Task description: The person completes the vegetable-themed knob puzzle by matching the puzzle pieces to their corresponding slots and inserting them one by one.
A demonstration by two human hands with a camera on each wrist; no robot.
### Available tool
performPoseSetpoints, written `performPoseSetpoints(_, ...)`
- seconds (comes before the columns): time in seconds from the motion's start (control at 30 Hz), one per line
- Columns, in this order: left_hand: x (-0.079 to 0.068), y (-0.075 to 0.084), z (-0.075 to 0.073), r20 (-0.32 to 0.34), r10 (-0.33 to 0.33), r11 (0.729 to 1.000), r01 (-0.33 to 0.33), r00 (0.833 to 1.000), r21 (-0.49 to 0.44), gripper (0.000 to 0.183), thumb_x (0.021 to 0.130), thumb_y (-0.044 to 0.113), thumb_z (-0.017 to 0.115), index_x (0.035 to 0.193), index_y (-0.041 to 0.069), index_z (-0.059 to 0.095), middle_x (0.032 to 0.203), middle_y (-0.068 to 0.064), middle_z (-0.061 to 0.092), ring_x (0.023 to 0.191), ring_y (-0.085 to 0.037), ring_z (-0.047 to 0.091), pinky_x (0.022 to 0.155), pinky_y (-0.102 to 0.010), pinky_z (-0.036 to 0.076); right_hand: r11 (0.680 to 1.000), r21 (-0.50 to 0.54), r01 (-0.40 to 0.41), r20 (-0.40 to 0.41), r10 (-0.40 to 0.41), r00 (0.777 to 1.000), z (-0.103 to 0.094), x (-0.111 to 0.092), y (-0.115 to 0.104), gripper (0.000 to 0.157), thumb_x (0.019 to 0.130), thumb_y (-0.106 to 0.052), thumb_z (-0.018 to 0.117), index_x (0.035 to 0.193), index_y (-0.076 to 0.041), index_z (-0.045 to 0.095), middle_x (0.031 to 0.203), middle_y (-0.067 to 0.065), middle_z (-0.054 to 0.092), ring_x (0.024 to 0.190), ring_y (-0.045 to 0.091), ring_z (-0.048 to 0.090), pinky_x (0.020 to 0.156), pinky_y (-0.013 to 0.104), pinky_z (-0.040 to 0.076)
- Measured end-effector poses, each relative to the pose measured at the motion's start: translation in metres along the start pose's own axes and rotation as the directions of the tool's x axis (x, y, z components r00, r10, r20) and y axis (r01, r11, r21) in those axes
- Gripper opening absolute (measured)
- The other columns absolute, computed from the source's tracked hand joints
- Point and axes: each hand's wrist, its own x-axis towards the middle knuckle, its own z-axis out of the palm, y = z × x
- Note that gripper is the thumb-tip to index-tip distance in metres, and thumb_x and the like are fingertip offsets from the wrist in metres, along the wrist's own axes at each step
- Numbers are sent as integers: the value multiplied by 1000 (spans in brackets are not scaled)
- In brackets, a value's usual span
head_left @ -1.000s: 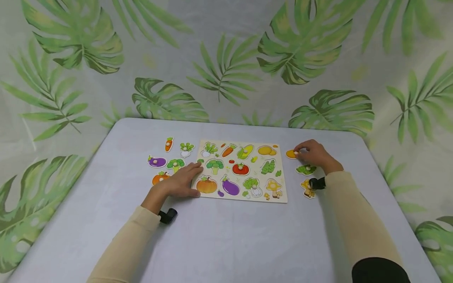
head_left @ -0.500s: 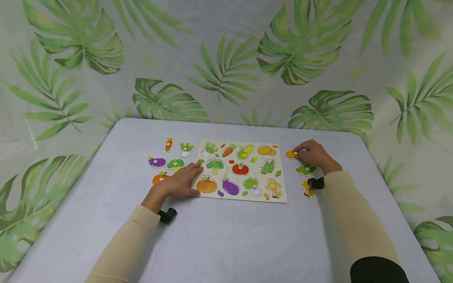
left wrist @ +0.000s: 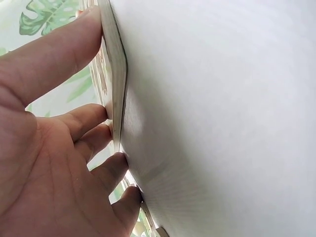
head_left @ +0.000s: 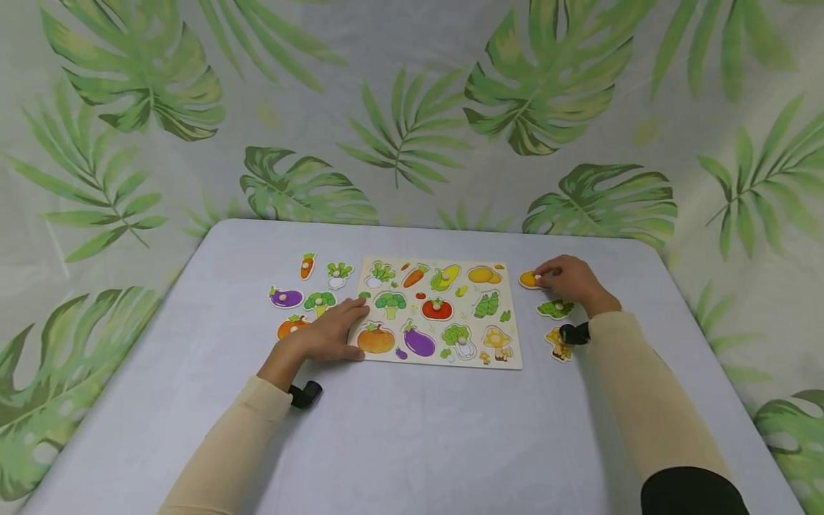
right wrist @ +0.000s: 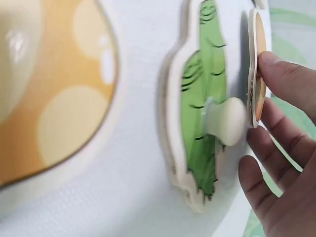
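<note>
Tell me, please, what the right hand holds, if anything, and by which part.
The right hand holds an orange puzzle piece near its right side; the exact grip is hidden.

Held pc (head_left: 528,280) orng; pea pc (right wrist: 195,106) grn; mushroom pc (right wrist: 59,94) yel-spotted; backdrop (head_left: 412,132) grn-leafed

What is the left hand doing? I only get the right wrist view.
Observer: The left hand touches the left edge of the puzzle board.
Operator: Which way is that from the right hand, which pinches the yellow-orange piece?
Observer: In the head view, the puzzle board lies to the left of the right hand.
Operator: Anything seated in it?
Observer: Yes, the tomato piece sits in its middle row.
</note>
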Motion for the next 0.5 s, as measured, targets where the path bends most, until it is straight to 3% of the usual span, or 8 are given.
performPoseSetpoints(0.1, 0, 0, 0, -4, -3, 1000, 3, 1000, -3, 84, 85, 26, 76, 154, 6, 33, 167, -11, 20, 155, -38, 15, 125, -57, 20, 1000, 10, 2, 1, -2, 1000, -5, -2, -5, 33, 99, -22, 59, 124, -2, 67, 126, 26, 60, 108, 38, 57, 91, 53, 50)
performPoseSetpoints(0.5, 0, 0, 1, 0, 5, 1000, -5, 1000, -2, 84, 85, 26, 76, 154, 6, 33, 167, -12, 20, 154, -38, 16, 125, -57, 20, 998, 30, 54, -29, -53, 998, -3, 1, -16, 34, 98, -23, 62, 125, -3, 67, 131, 25, 60, 114, 40, 59, 93, 52, 52)
